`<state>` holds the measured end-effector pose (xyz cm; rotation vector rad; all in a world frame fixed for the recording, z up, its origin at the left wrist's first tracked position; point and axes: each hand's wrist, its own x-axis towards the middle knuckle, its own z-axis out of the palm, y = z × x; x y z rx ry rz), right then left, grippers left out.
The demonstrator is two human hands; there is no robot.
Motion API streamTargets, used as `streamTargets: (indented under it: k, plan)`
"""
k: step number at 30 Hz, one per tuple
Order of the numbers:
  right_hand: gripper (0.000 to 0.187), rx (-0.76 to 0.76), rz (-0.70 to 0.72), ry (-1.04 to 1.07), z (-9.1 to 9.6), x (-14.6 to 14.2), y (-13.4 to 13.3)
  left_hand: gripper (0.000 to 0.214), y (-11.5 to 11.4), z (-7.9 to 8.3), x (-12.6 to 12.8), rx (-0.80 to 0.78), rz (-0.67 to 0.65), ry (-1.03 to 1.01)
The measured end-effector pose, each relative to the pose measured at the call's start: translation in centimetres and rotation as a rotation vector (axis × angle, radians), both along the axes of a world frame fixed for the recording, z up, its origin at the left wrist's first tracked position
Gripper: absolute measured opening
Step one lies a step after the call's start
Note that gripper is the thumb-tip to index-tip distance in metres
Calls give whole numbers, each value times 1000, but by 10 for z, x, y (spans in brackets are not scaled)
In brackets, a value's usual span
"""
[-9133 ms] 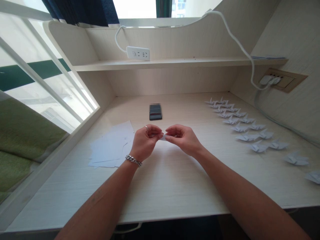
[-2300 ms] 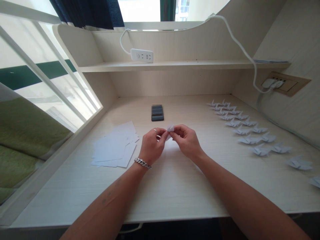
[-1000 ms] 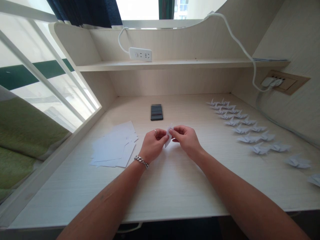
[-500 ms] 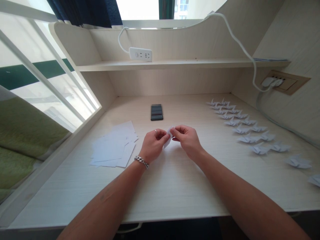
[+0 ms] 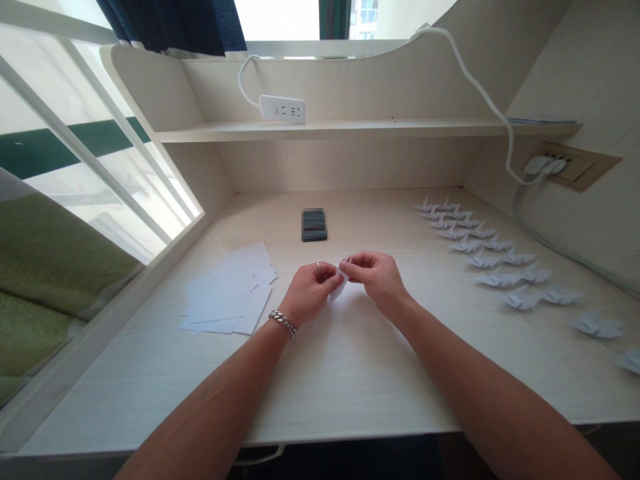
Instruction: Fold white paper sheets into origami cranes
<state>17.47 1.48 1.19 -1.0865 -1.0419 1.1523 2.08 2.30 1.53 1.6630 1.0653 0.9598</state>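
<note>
A small folded piece of white paper (image 5: 339,291) is pinched between my two hands above the middle of the desk. My left hand (image 5: 311,291), with a ring and a chain bracelet at the wrist, grips its left side between thumb and fingers. At the paper's upper right end, my right hand (image 5: 376,275) pinches with thumb and forefinger. The fingertips cover part of the paper, so its exact folds cannot be made out. Left of my hands lies a loose pile of white paper sheets (image 5: 220,293).
Folded paper cranes (image 5: 493,260) stand in rows along the desk's right side. A dark phone-like object (image 5: 314,225), partly pixelated, lies beyond my hands. A white power strip (image 5: 283,109) rests on the shelf (image 5: 350,129). A cable (image 5: 480,87) runs down to the wall socket (image 5: 580,167).
Both hands have shifted very slightly to the right with the folded paper. My left fingers have curled a little closer to my right hand's fingertips.
</note>
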Motion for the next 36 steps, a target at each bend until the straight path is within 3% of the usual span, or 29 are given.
streamTargets:
  k: [6,11,14,19,25,34,36]
  plan:
    - [29,-44,9,11,4,0,-2,23,0,3,0,4,3,-23]
    - [29,-57,30,20,8,2,-3,25,2,3,-1,-26,138,-196]
    - [28,-24,103,-87,7,5,-3,24,2,4,-3,30,178,-170]
    - [25,85,224,-327,3,8,-2,23,1,6,-7,52,88,-81]
    - [23,-17,154,-205,4,4,-2,33,6,8,-10,-40,182,-235]
    - [25,-96,36,-41,7,4,-1,40,18,12,-26,35,425,-379]
    - [27,-78,20,-19,6,4,0,42,17,11,-25,-31,375,-385]
